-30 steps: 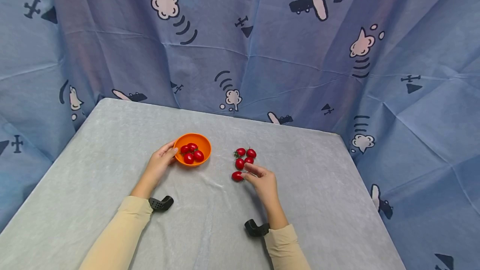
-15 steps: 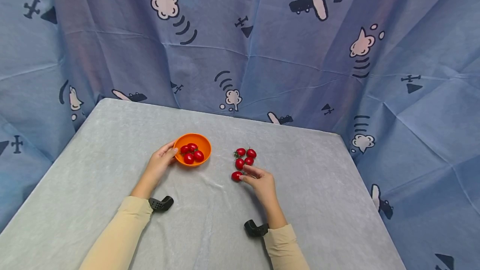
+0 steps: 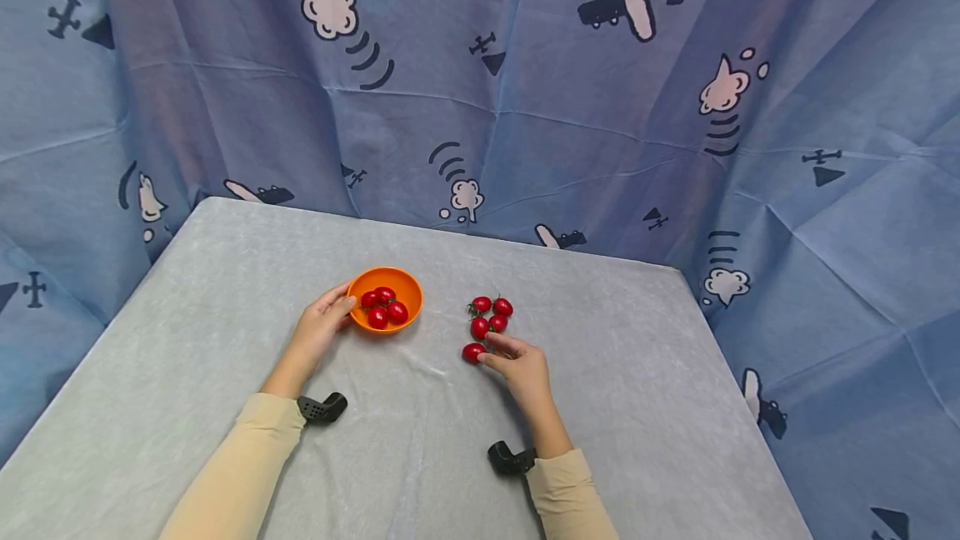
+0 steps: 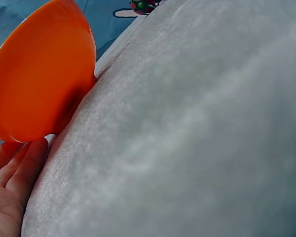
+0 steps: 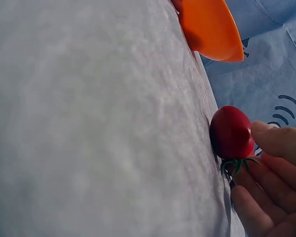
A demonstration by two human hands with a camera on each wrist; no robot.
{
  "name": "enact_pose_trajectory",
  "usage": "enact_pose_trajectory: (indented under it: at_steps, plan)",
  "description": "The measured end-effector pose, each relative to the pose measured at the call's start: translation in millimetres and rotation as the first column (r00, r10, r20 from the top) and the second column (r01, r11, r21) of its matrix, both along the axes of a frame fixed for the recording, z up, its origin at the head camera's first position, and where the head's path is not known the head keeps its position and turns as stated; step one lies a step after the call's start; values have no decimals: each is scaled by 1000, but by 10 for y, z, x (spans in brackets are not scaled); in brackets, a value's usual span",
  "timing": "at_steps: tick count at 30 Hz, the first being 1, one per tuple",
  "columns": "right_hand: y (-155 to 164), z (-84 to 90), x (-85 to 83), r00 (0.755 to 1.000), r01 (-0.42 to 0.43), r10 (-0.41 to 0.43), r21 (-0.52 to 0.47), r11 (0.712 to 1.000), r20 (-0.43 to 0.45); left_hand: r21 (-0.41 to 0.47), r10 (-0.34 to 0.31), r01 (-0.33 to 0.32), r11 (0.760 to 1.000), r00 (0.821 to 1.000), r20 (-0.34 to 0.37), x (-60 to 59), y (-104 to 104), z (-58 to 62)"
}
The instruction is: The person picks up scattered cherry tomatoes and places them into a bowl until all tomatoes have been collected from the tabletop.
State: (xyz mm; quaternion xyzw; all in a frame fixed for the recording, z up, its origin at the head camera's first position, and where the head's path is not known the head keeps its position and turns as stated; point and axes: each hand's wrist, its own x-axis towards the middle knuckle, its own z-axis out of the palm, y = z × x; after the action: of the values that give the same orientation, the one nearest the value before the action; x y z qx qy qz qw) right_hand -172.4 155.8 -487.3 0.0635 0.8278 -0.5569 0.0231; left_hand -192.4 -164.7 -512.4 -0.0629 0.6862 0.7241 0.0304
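Left sleeve, beige, came in from the bottom left of the head view. Left hand point(image 3: 318, 332) lay left of centre on the grey table point(image 3: 187, 315), fingers point(image 4: 17, 165) curved against the outer left side of the orange bowl point(image 3: 386, 297), thumb at the rim; touching the wall, holding it steady. Left wrist view showed the bowl's underside at upper left of the frame, fingertips right under it at lower left. Bowl held four or so red cherry tomatoes point(image 3: 382, 305), sat just left of frame centre.

Right of the bowl, a loose group of four cherry tomatoes point(image 3: 491, 313) with green stems lay on the table, close together, apart from the bowl. Just below that group, one single tomato point(image 3: 473, 352) sat on the table, and the right hand point(image 3: 521, 369) was at it: thumb and forefinger curled round its right side, pinching it. Right wrist view showed this tomato at right middle of the frame, stem end toward the palm, finger on top, other fingers point(image 5: 266, 197) curled beneath; tomato seemed to touch the cloth, can't tell if lifted.

Black wrist mounts sat below both hands. Blue curtain point(image 3: 525, 90) with plane and cloud prints filled the upper frame.
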Motion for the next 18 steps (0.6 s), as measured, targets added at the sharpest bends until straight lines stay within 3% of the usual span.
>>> enact_pose_trajectory:
  at_steps: [14, 18]
  plan:
    - [-21, -29, -4, 1000, -31, 31, -27, 999, -7, 7, 1, -1, 1000, 1000, -9, -4, 6, 1]
    - [-37, -27, -3, 999, -42, 42, 4, 999, 1, 12, -1, 1, 1000, 1000, -6, 0, 3, 10]
